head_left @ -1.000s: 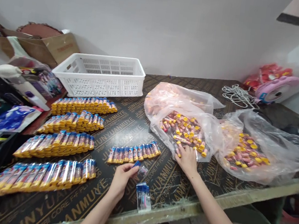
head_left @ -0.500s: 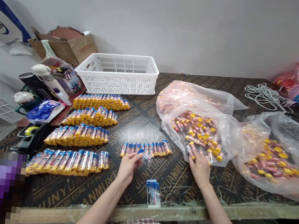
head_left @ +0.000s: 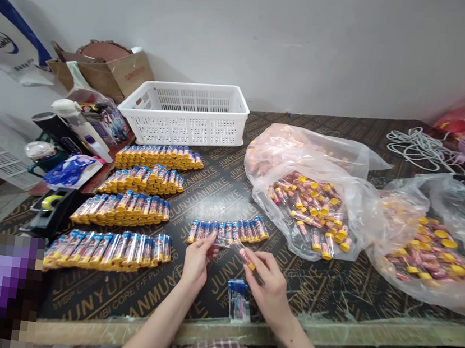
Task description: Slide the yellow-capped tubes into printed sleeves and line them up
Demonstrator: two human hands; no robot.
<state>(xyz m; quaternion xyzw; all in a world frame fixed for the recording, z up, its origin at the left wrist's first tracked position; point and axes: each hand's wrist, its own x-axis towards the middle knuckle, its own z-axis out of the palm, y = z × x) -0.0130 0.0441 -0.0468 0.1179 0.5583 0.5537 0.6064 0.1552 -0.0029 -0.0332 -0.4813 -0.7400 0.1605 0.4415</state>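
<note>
Tube (head_left: 243, 253), yellow-capped, is just in front of the row (head_left: 231, 232), pinched in my R hand (head_left: 267, 284), per my remote head-cam feed. My L hand (head_left: 197, 260) grips a clear sleeve (head_left: 224, 242) approx. at the tube's tip; can't tell if it's inserted. Blue-topped pkts (head_left: 238, 300) lie in front of the row, stacks (head_left: 122, 204) L, bag (head_left: 356, 200) R, crate (head_left: 182, 128) behind.

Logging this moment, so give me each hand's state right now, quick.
Left hand: closed, pinching a small clear packet.
Right hand: closed, holding a yellow-capped pink tube between thumb and fingers.
</note>
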